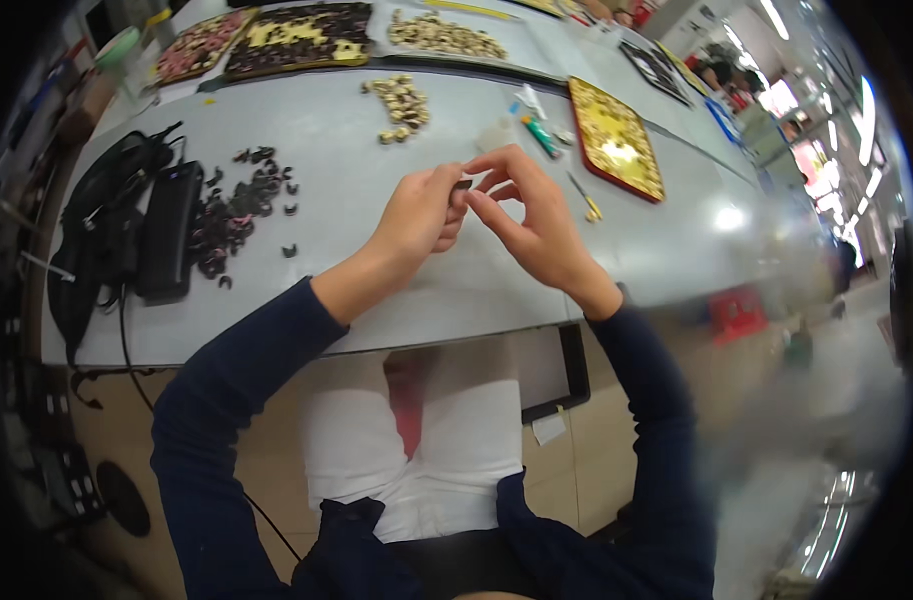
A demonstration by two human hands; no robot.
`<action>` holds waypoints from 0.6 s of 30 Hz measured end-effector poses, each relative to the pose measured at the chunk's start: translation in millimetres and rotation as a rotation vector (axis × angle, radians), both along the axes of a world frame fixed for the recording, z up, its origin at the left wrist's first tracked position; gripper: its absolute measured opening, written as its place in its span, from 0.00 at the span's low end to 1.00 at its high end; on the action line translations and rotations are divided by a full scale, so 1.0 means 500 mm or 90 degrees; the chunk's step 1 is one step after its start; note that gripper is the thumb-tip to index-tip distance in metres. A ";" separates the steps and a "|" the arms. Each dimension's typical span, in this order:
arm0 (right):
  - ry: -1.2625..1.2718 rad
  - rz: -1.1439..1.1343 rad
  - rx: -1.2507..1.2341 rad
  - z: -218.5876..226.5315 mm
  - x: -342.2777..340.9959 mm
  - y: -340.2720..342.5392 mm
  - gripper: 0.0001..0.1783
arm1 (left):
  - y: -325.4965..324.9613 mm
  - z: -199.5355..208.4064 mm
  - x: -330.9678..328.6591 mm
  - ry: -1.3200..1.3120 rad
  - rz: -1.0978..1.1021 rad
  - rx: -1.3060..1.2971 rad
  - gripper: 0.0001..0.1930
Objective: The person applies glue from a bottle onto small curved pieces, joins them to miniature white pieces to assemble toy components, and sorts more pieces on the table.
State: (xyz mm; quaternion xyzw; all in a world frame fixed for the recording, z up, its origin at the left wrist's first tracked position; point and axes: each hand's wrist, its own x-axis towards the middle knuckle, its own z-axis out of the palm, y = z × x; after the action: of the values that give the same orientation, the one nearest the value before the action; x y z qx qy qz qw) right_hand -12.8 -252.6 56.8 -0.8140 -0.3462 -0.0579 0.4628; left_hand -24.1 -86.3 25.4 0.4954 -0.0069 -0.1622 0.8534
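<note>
Above the near part of the table, my two hands meet. My left hand (422, 212) is closed, with a small dark piece (464, 185) pinched at its thumb and forefinger. My right hand (532, 215) curls in from the other side, its thumb and forefinger tips at the same piece. Whether these right fingertips hold something small of their own is hidden. To the left lies a loose pile of small dark curved pieces (227, 215), some with pink on them. A cluster of cream-coloured small pieces (402, 103) lies beyond my hands.
At the left are a black box-shaped device (170, 230) with a cable and a black bag (97, 220). A red-rimmed yellow tray of pieces (617, 138), a green tube (542, 137) and a thin yellow-ended tool (585, 196) lie right. Filled trays (299, 40) line the back.
</note>
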 end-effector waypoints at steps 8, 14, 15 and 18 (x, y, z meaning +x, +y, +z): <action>0.075 0.130 0.091 -0.089 0.114 0.062 0.08 | 0.053 -0.049 0.042 -0.060 0.151 0.070 0.22; 0.138 0.151 0.191 -0.108 0.117 0.042 0.09 | 0.075 -0.046 0.044 0.036 0.060 0.009 0.22; 0.158 0.139 0.149 -0.108 0.119 0.040 0.09 | 0.079 -0.047 0.043 0.026 0.087 0.016 0.22; 0.155 0.120 0.039 -0.111 0.136 0.027 0.09 | 0.077 -0.047 0.040 0.029 0.132 0.016 0.21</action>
State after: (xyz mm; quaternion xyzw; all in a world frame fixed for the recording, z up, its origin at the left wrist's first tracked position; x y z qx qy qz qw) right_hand 55.2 -238.9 1.6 -0.7644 -0.3604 0.0747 0.5293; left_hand -4.0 -47.6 2.0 0.5003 0.0656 -0.0846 0.8592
